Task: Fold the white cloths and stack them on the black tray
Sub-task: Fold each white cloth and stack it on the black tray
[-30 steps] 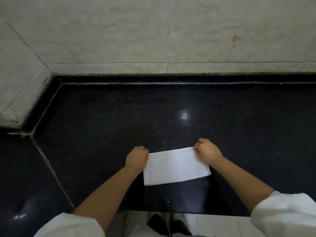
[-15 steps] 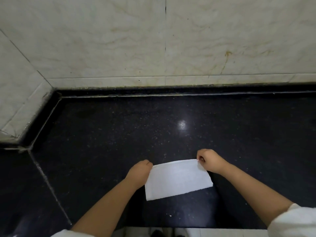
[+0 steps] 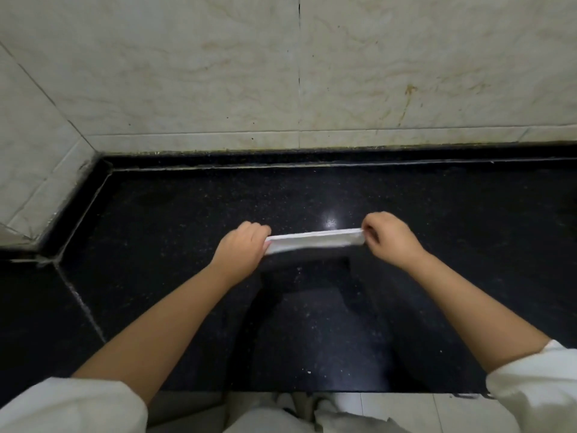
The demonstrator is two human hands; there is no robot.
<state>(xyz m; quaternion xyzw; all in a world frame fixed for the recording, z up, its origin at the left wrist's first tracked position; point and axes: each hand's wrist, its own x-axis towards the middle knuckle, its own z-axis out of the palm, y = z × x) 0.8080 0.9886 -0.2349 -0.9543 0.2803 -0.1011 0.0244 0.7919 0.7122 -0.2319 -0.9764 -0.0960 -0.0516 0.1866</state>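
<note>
A folded white cloth (image 3: 313, 242) is held stretched between my two hands above the black stone counter (image 3: 175, 220), seen almost edge-on as a narrow strip. My left hand (image 3: 242, 250) pinches its left end. My right hand (image 3: 390, 239) pinches its right end with curled fingers. The cloth's shadow falls on the counter just below it. No black tray shows in this view.
A cream marble wall (image 3: 281, 73) rises behind the counter, with an angled wall section (image 3: 31, 145) at the left. The counter's front edge (image 3: 312, 391) runs near my body, with pale floor tiles below it.
Both hands have lifted the cloth off the counter and carried it away from me, tipping it from a flat rectangle to a thin strip. The camera has tilted up.
</note>
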